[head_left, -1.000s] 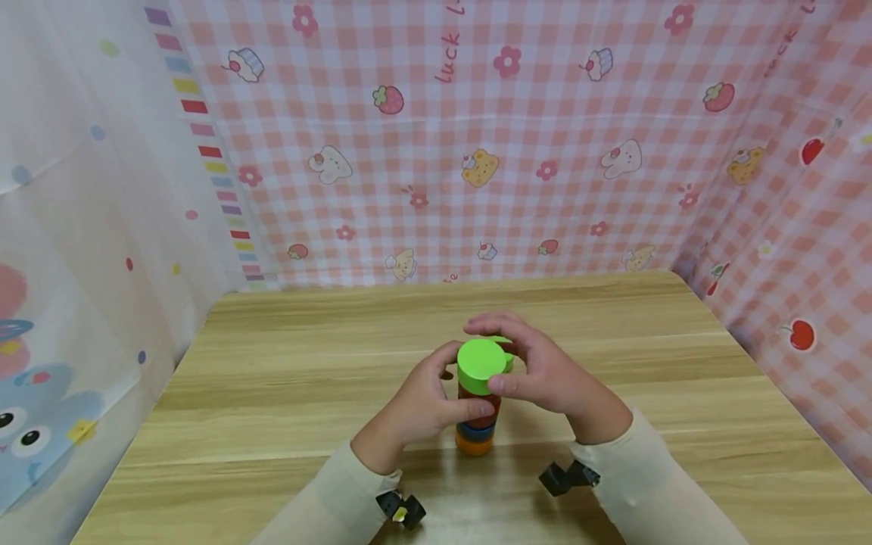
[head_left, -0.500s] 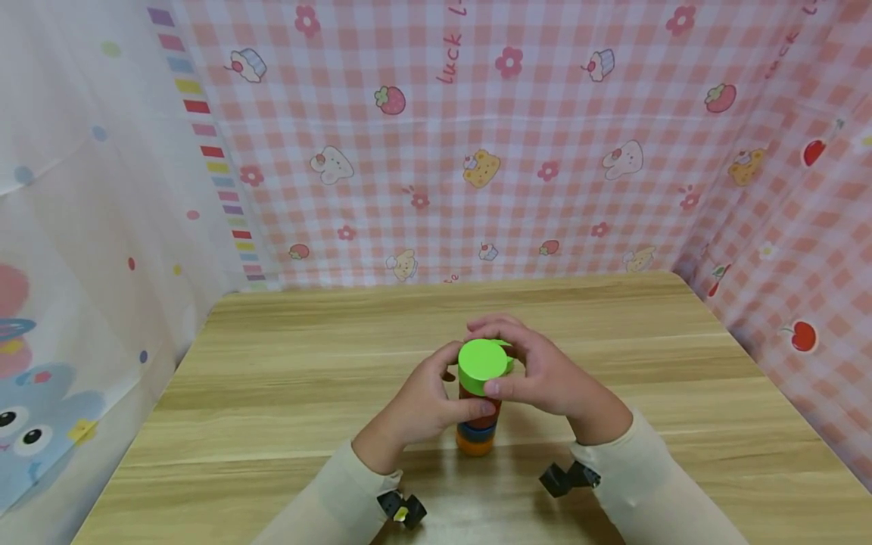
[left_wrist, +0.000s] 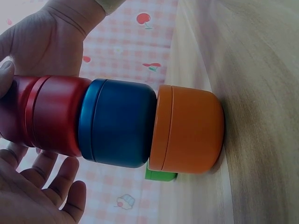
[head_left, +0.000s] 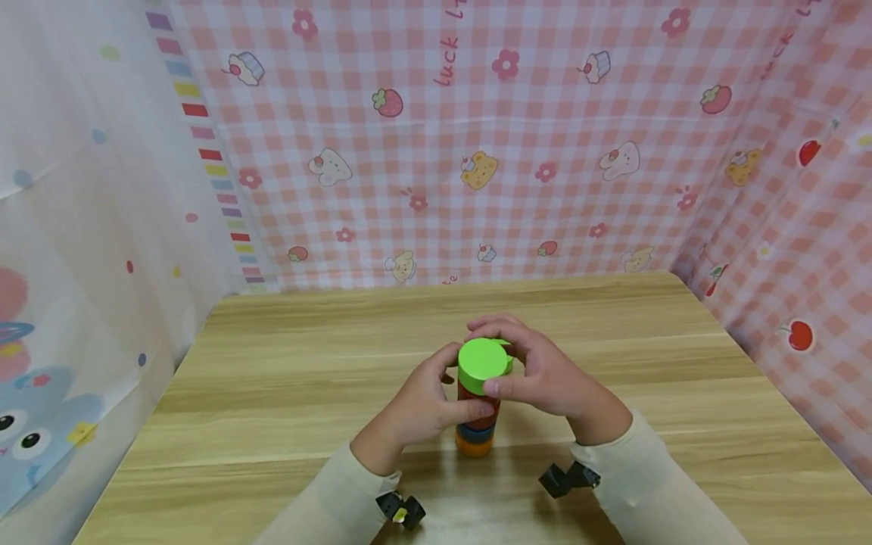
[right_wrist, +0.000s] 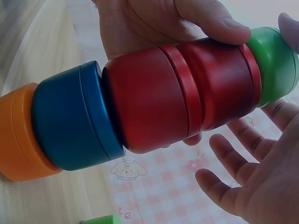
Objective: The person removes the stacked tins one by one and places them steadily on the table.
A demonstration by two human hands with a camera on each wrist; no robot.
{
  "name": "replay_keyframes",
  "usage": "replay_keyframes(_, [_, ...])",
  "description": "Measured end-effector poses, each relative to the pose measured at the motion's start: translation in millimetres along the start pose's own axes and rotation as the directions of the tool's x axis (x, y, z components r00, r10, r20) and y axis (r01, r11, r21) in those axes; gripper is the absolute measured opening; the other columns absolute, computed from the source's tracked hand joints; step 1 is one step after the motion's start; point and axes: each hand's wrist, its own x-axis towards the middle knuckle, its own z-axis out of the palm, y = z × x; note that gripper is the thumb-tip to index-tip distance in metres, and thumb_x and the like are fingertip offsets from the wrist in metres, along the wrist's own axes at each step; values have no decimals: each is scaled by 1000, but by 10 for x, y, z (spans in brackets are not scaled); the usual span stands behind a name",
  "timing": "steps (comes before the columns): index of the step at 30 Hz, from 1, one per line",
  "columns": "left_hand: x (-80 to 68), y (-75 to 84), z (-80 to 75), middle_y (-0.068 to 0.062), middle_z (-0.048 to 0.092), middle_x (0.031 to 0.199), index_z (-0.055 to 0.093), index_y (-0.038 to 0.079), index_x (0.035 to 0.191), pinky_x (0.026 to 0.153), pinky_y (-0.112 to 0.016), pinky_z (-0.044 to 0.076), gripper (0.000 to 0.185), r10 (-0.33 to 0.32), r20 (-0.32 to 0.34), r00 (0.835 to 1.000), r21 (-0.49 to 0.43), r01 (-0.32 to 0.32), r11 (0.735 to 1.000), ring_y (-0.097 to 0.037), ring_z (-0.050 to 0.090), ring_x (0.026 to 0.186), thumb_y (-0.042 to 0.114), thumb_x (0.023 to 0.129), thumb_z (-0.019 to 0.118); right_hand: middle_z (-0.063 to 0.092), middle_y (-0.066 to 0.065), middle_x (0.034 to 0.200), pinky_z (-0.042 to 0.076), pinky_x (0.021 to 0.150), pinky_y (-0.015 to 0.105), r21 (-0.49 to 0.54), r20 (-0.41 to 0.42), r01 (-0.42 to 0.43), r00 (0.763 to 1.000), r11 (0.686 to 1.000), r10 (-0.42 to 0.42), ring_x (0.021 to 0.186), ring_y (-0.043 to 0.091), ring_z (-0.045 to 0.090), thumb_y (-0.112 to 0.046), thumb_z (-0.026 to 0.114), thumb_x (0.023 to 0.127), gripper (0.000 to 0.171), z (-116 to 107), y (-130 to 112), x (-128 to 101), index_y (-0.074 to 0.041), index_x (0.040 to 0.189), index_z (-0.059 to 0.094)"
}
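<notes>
- While my right hand (head_left: 545, 372) curled round the top of the stack, its thumb and fingers pinched the green cup (head_left: 482, 365), the topmost piece, near the middle of the wooden table (head_left: 286, 378).
- My left hand (head_left: 422, 401) gripped the stack lower down, thumb laid across the upper red cup (right_wrist: 224, 84).
- From my head I saw only the green top, a sliver of red, the blue cup (head_left: 474, 432) and the orange cup (head_left: 473, 444) at the bottom; my hands hid the rest.
- The right wrist view showed the full order: orange on the table, blue on that, then the lower red cup (right_wrist: 145, 102), the upper red one, and green on top.
- The left wrist view showed the orange cup's base flat on the wood, and a small green piece (left_wrist: 160, 174) on the table behind the stack, partly hidden by it.
- Pink checked cloth (head_left: 477, 136) hung along the back and right edges; a pale dotted curtain (head_left: 82, 227) hung on the left.
</notes>
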Motion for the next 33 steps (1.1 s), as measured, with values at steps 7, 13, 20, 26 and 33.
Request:
replay_keyframes(7, [-2, -3, 0, 2, 64, 136, 60, 17, 139, 107, -60, 41, 56, -5, 2, 1000, -2, 5, 1000, -20, 56, 123, 25, 90, 84, 53, 14, 148, 39, 106, 67, 0, -18, 0, 1000, 1000, 0, 142, 40, 44, -41, 78, 95, 48, -7, -19, 0, -11, 130, 65])
replay_keyframes(13, [0, -16, -3, 0, 65, 129, 60, 15, 136, 107, -60, 42, 54, -4, 2, 1000, 7, 4, 1000, -20, 57, 120, 26, 89, 84, 54, 14, 148, 39, 107, 65, -9, -42, -10, 999, 1000, 10, 142, 39, 45, -38, 79, 94, 45, -21, -22, -7, -11, 128, 66])
replay_keyframes(20, [-2, -6, 4, 0, 66, 126, 61, 14, 133, 106, -56, 43, 51, -3, 1, 1000, 11, 3, 1000, -20, 57, 119, 26, 89, 84, 55, 14, 148, 39, 108, 67, -13, -49, -17, 999, 1000, 16, 142, 39, 45, -36, 79, 94, 45, -41, -7, -12, -10, 129, 66])
replay_keyframes(26, [3, -2, 8, 1, 66, 126, 61, 15, 131, 104, -48, 43, 49, -6, -2, 1000, 22, 6, 1000, -19, 58, 118, 26, 89, 85, 56, 14, 146, 40, 107, 65, -23, -69, -20, 997, 1000, 19, 139, 37, 48, -34, 78, 94, 47, -83, -8, -21, -8, 131, 65])
replay_keyframes(33, [6, 11, 6, 1, 67, 127, 61, 14, 132, 102, -44, 43, 50, -9, 0, 1000, 24, 9, 1000, -19, 58, 117, 26, 89, 84, 56, 14, 146, 39, 106, 63, -20, -89, -24, 996, 999, 23, 139, 35, 48, -31, 78, 95, 48, -133, 10, -19, -7, 133, 64])
